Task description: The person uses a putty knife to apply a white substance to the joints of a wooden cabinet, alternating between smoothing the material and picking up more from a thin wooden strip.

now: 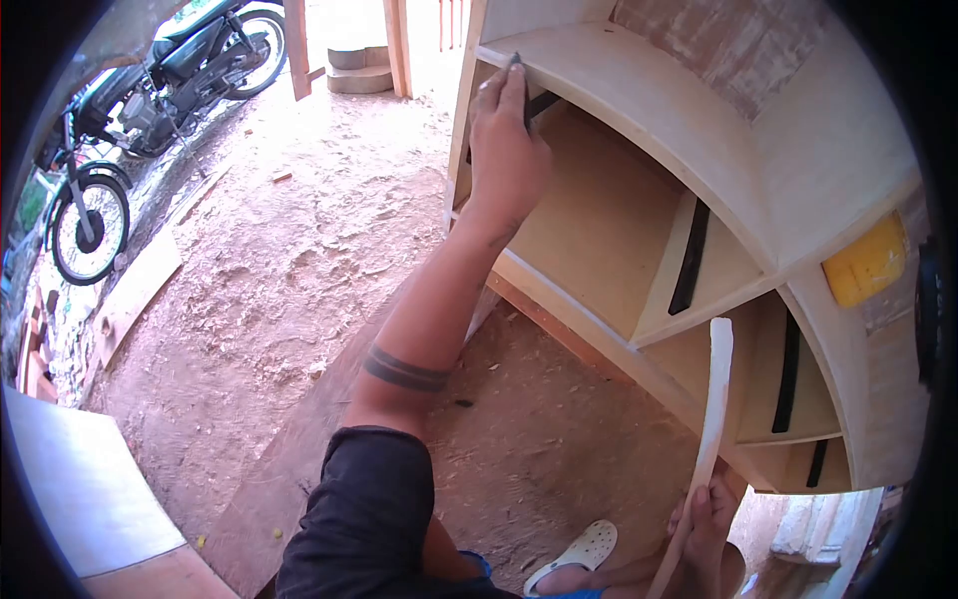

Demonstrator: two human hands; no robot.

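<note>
Your left hand (509, 140) is raised to the front edge of the wooden cabinet (718, 130), fingers pinched on a small dark pencil-like tool (521, 90) whose tip touches the top shelf edge. Your right hand (704, 524) is low, closed around the bottom end of a long pale edging strip (714, 399), which stands nearly upright in front of the cabinet's lower compartments. The strip looks thin, light and bendy, so it would likely whip or kink if held only at the end; a grip nearer its middle should steady it. The tool is slim and stiff, easy to hold close to the tip. A white sandal (579, 554) rests on the sawdust-strewn floor (299, 260), and a motorcycle (130, 120) stands well apart.
</note>
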